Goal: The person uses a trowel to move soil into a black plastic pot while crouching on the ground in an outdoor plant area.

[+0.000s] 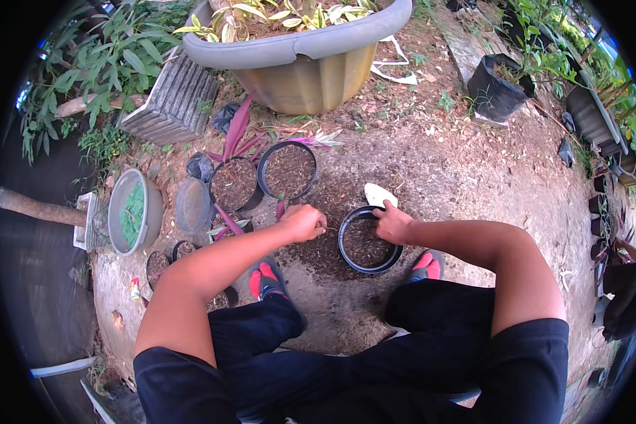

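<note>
Between my feet stands a round black plastic pot (368,244) filled with dark soil. My right hand (395,222) grips the upper right part of its rim, fingers over the edge. A white scoop-like piece (380,195) lies just behind the pot. To the left of the pot, my left hand (303,223) is closed above the soil-strewn ground, with something thin, like a stem or twig, at its fingertips. Two more soil-filled black pots, a left one (233,184) and a right one (287,169), stand beyond my left hand, with purple-leaved plants behind them.
A large planter (307,63) stands ahead. At the left are a grey basin (153,212) with green material, a translucent container (193,205) and small soil-filled pots (158,265). A black grow bag (495,87) sits at the upper right. Another person (626,297) is at the far right.
</note>
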